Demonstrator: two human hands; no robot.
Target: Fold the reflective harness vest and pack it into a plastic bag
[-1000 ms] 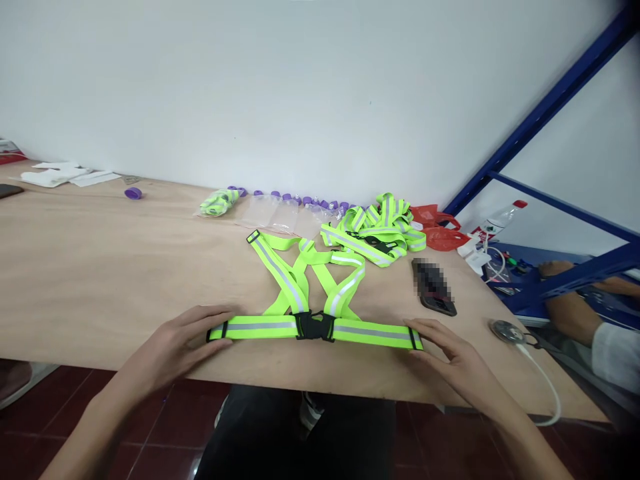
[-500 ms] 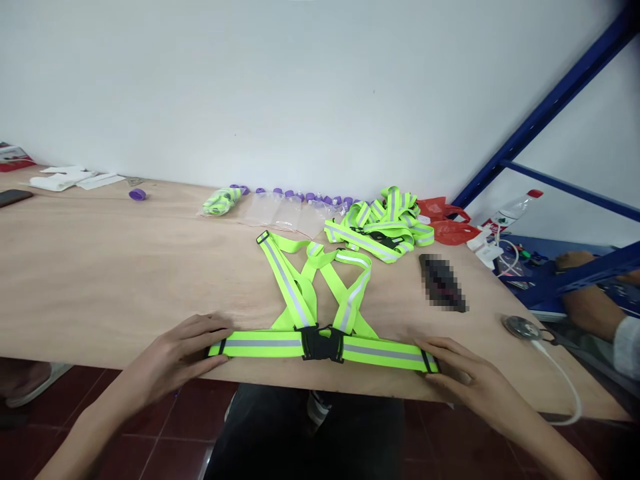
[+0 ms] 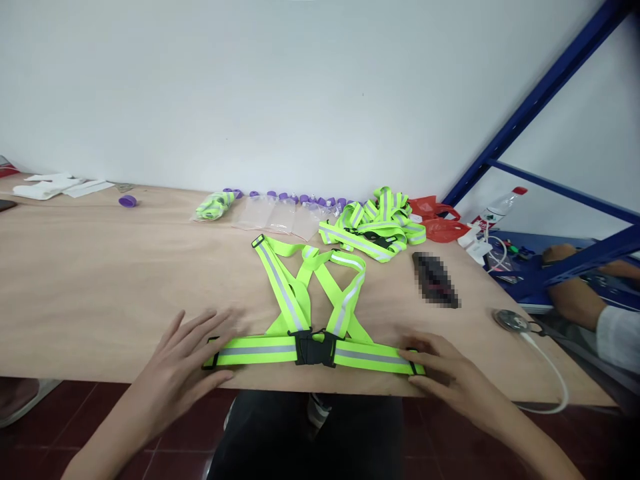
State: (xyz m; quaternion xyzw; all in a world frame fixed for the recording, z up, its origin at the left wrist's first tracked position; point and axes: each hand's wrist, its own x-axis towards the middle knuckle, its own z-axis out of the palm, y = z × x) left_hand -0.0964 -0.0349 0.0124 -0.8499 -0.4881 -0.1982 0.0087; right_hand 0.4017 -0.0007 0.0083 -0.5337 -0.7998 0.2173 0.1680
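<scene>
Lying flat at the near edge of the wooden table (image 3: 100, 280), a neon-yellow reflective harness (image 3: 310, 313) is seen from the head camera, its waist strap running left to right with a black buckle (image 3: 314, 348) closed at the middle. The left end of that strap is touched by the left hand (image 3: 183, 367), whose fingers (image 3: 210, 323) are spread wide and laid flat, gripping nothing. The right end is covered by the right hand (image 3: 445, 377), its fingers (image 3: 425, 347) loosely curled and close together over the strap's black slider; whether it is pinched cannot be told. Two shoulder straps cross farther away. Beyond, a heap of similar harnesses (image 3: 377, 227) is seen, and a dark phone (image 3: 435, 280) lies to the right.
</scene>
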